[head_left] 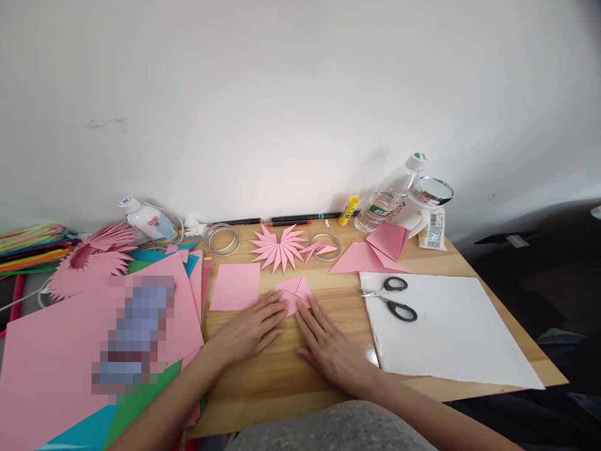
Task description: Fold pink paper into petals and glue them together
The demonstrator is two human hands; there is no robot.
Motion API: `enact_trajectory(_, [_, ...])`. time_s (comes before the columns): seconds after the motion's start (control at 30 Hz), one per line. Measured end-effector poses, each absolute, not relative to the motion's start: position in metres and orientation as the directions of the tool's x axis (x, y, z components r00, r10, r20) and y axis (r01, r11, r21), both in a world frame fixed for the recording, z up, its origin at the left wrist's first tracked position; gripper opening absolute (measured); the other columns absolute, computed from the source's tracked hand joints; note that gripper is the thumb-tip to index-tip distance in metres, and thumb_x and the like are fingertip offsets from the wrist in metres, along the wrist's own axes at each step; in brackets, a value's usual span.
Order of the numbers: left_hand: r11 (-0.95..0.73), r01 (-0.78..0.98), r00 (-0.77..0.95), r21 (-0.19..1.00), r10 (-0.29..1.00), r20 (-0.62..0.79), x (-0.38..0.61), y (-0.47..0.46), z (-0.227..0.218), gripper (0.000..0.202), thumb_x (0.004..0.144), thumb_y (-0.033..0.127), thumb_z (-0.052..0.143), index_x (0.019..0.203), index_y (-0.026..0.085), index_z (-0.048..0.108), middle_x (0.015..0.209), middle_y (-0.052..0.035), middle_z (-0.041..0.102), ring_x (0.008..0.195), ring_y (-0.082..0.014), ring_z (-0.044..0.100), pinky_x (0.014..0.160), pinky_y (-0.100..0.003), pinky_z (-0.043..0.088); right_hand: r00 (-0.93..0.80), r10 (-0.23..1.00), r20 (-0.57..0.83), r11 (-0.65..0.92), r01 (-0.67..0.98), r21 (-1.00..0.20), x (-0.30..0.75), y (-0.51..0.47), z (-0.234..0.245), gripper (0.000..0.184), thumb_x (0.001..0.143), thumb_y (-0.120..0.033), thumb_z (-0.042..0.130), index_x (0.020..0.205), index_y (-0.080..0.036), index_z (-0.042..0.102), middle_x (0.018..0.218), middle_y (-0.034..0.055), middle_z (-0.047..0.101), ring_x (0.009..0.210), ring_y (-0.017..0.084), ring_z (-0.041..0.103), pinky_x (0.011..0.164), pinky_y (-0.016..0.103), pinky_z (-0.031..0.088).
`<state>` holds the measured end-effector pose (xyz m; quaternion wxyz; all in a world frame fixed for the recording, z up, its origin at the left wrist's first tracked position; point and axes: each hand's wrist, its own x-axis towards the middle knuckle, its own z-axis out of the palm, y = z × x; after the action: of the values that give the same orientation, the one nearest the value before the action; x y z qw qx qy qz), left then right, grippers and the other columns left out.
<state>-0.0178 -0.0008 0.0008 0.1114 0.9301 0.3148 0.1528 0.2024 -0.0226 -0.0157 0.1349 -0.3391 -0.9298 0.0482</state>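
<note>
A partly folded pink paper [298, 289], with crease lines meeting near its middle, lies on the wooden table. My left hand [256, 326] rests flat with its fingertips on the paper's left side. From the right, my right hand [328, 347] presses stretched fingers on its lower right edge. Both hands are open, and they cover part of the paper's lower edge. Just left of it is a flat pink paper square [236, 287]. Behind it sit a fan-shaped folded pink piece [278, 248] and small folded pink pieces [315, 250] by a tape ring [331, 238].
Black-handled scissors [399, 297] lie on a white board [436, 332] at right. A glue stick [349, 211], a water bottle [385, 200] and a white mug [417, 210] stand near the wall. Large pink sheets [56, 338] and a pixelated object [138, 332] lie at left.
</note>
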Motion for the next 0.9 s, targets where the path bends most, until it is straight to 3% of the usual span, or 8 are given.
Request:
enact_trajectory(0.53, [-0.753,0.519,0.762,0.404,0.622,0.18,-0.0259,0.0031,0.0002,0.041,0.089,0.021,0.044,0.13,0.018,0.042,0.129,-0.0085,0.051,0.13,-0.0197,0.032,0.108,-0.046,0.029,-0.769,0.609,0.194,0.791,0.569,-0.226,0.2101,-0.0179,-0.0119,0.056,0.084,-0.026,0.055,0.133,-0.006,0.036,0.14,0.0189,0.034,0.135,0.031,0.014,0.104,0.049,0.033])
enact_trajectory(0.9, [-0.801,0.534,0.807,0.271,0.579,0.12,-0.0252,0.0022,0.0008,0.043,0.09,0.024,0.043,0.132,0.018,0.039,0.133,-0.0084,0.047,0.131,-0.0231,0.027,0.106,-0.047,0.031,-0.775,0.61,0.169,0.79,0.574,-0.217,0.2094,-0.0182,-0.0132,0.053,0.086,-0.024,0.05,0.134,-0.007,0.034,0.142,0.0175,0.031,0.134,0.032,0.013,0.103,0.05,0.033])
